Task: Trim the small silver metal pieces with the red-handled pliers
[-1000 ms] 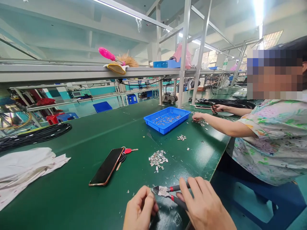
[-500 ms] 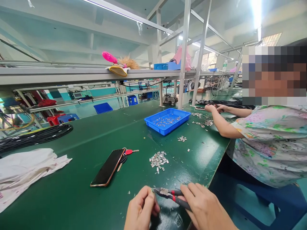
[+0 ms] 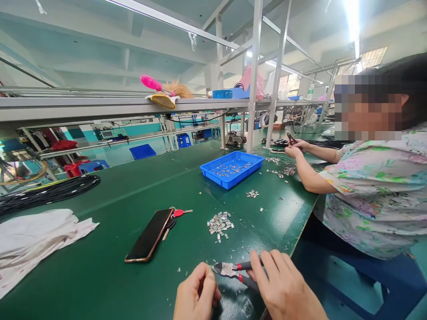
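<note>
My right hand [image 3: 283,282] is wrapped round the dark, red-banded handles of a pair of cutting pliers [image 3: 228,269]. Their jaws point left and meet a tiny piece at the fingertips of my left hand [image 3: 196,291]. Thumb and forefinger of that hand are pinched on the piece, which is too small to make out. Just beyond the hands lies a pile of small silvery metal pieces [image 3: 220,226]. A smaller group of such pieces [image 3: 252,194] sits farther back. Thin scraps are scattered on the green table [image 3: 110,258] around the pliers.
A blue tray [image 3: 230,181] with small pieces stands beyond the piles. Left of them lie a phone [image 3: 150,235], keys [image 3: 178,213], a white cloth [image 3: 43,240] and coiled black cable [image 3: 53,191]. On the right a co-worker [image 3: 370,186] sits, hands over the table.
The handles of my pliers look slightly farther apart, and my right-hand fingers have lifted a little. My left hand stays nearly in place. The co-worker's hands and head have shifted.
</note>
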Tool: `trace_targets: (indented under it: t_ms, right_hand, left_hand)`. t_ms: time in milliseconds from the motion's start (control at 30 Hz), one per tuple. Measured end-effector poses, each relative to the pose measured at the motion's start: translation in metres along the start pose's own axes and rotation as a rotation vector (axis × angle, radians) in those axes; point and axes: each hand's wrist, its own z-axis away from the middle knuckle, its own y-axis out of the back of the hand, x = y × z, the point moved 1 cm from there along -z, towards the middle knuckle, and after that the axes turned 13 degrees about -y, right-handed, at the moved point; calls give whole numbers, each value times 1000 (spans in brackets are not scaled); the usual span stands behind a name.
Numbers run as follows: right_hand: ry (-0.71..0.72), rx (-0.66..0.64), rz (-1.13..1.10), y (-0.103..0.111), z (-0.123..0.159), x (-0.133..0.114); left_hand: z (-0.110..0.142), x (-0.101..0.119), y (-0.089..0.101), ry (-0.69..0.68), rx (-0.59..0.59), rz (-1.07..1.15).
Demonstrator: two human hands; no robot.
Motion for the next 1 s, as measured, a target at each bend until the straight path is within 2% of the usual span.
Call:
trace_targets:
  t_ms: [67,167,267,333,433,500,633,733,800,933,1000]
  right_hand:
    - [-33,-63,-85,-4,2,1]
    - [-89,-233,-286,-10,4,4]
    - [-93,-357,-399,-10,5,7]
    - [-88,-291,-354,-7,3,8]
    - [-68,-78,-165,0,-1,7]
    - [-36,2,-64,4,-2,4]
    - [14,22,22,5,0,0]
    - [-5,-2,-33,1,4,2]
    - [-55,-136,-176,-2,4,5]
    - [-188,-676,-528,-6,-1,11]
    - [-233,-844,-597,-6,-3,12]
  left_hand:
    - [-1,8,1,5,-30,-18]
    - [-2,20,3,28,-79,0]
    - [-2,24,3,44,-95,65]
    - [-2,24,3,50,-92,78]
    - [-2,24,2,66,-85,55]
    - [-1,25,2,73,-83,35]
    - [-1,26,2,91,-79,20]
    - [-1,25,2,68,-95,-17]
    - [-1,24,3,43,-126,-38]
    - [-2,25,6,15,-190,11]
    - [-2,26,6,13,-202,51]
